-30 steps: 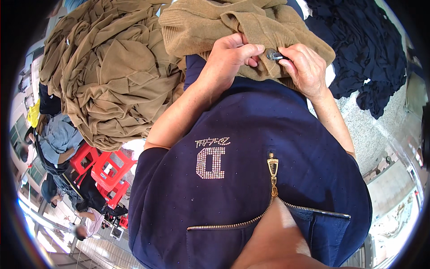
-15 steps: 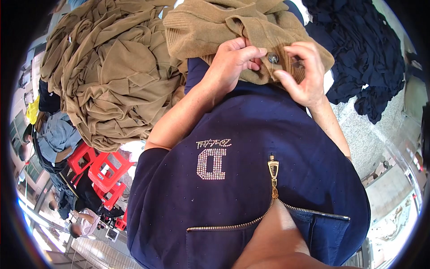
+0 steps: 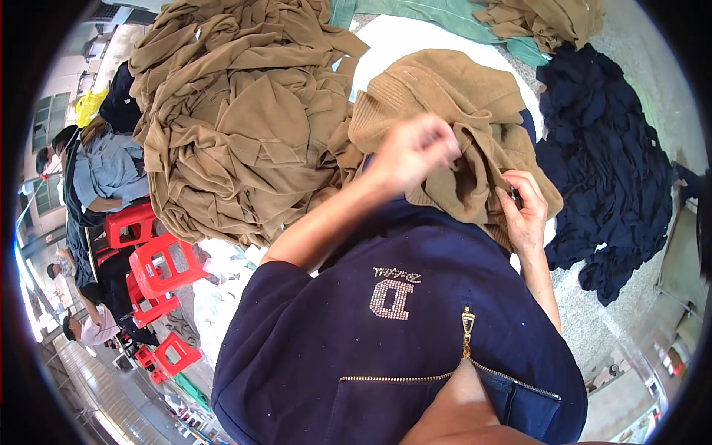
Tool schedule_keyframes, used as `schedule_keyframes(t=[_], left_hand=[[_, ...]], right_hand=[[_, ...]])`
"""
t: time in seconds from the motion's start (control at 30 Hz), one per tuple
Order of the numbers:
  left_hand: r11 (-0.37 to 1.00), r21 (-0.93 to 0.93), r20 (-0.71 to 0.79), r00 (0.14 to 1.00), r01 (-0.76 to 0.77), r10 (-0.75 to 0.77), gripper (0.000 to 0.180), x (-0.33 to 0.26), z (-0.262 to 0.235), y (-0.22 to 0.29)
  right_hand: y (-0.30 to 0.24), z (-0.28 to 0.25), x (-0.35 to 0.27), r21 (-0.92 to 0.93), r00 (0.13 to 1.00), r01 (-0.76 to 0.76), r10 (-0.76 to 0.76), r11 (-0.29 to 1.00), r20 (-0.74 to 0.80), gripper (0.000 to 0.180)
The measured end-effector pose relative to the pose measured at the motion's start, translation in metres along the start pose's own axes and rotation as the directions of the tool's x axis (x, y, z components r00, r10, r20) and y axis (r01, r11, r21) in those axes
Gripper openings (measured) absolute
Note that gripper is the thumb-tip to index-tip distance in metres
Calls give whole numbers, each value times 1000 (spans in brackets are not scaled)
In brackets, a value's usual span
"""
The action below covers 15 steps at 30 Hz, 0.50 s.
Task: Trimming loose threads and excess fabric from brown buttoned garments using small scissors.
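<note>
A brown knit garment [image 3: 445, 81] with ribbed bands lies bunched over my lap. Part of it is folded open, so its shadowed inside shows. My right hand [image 3: 525, 215] pinches the garment's right-hand edge between thumb and fingers, and a small dark spot shows at the fingertips. Over the garment's left part is my left hand [image 3: 415, 154], raised and smeared by motion. Its fingers are too blurred to tell whether they hold anything.
A big heap of brown garments [image 3: 259, 126] rises at my left, and a dark navy pile [image 3: 608, 163] lies to the right. More brown garments [image 3: 549, 22] are at the far right. Red plastic stools [image 3: 167, 267] and people [image 3: 93, 322] are farther left.
My left hand has let go of the garment's edge and lifted off it. My right hand still grips the edge. The garment now gapes open, and the view has tilted to show more beyond it.
</note>
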State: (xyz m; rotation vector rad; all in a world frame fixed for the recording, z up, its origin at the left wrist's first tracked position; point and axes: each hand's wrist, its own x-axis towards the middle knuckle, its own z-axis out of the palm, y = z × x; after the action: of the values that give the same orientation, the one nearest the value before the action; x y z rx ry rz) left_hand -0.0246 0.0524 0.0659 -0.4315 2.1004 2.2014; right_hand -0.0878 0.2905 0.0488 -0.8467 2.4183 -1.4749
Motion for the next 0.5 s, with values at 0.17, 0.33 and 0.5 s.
schedule_keyframes(t=[0.17, 0.33, 0.5], left_hand=[[719, 668, -232, 865, -191, 445, 28, 44, -84, 26], [762, 484, 162, 900, -431, 406, 36, 78, -108, 25], [690, 694, 226, 972, -204, 61, 35, 76, -112, 41]], right_hand=[[-3, -19, 14, -184, 961, 237, -258, 954, -102, 43], [-20, -29, 41, -357, 861, 485, -507, 798, 36, 48], [-22, -44, 56, -460, 827, 477, -560, 749, -53, 42]])
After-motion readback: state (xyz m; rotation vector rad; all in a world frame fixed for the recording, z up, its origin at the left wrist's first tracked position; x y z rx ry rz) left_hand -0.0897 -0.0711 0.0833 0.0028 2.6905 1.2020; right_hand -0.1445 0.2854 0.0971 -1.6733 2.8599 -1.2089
